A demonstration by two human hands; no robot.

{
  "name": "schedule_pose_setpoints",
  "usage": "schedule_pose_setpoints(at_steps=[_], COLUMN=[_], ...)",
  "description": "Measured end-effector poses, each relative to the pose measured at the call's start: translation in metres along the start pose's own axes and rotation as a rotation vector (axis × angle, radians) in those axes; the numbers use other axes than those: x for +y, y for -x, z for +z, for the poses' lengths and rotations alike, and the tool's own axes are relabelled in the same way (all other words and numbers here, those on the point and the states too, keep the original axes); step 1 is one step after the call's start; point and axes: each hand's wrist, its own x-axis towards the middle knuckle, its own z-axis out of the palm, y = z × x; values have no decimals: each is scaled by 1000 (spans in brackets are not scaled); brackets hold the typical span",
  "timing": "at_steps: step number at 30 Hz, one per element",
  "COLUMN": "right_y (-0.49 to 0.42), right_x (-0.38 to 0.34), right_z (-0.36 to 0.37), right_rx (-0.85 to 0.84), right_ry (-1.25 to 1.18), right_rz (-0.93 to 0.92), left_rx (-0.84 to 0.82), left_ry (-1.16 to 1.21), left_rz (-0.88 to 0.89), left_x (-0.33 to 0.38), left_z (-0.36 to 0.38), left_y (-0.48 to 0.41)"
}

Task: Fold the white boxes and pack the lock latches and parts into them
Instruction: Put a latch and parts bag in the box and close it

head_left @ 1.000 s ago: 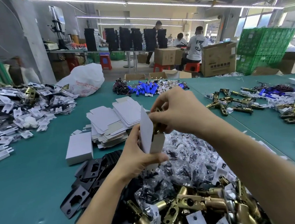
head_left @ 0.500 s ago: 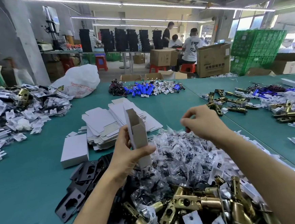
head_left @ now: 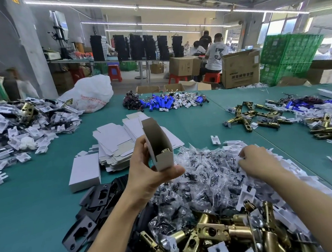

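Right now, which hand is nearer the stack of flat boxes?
Left. The left hand, gripping a folded box, is beside the stack; the right hand is farther right, on the bagged parts.

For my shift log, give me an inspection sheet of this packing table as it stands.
Surface: green table, mostly covered in parts.
Job's things: open box in the left hand, brass part showing inside; flat box blanks stacked behind; one folded box beside them; brass latches, bagged parts and black plates heaped near.
Clutter: white plastic bag, blue cylinders.
Hands: left grips the box; right hand sits on the bagged parts, grasp unclear.
Cables: thin wires by the blue cylinders.
Surroundings: cartons, green crates, seated people.
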Motion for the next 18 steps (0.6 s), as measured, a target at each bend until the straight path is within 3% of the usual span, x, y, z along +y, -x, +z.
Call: schedule_pose_setpoints(at_steps=[6,18], right_y=[3,7], right_x=[1,-3], right_z=[7,-6], right_rx=[21,67], right_ry=[8,-233], right_rz=[37,70], left_rx=[-23,-77], left_ry=[22,-32], left_rz=[1,-73], left_x=[3,0], left_z=[1,1], left_y=[-1,2])
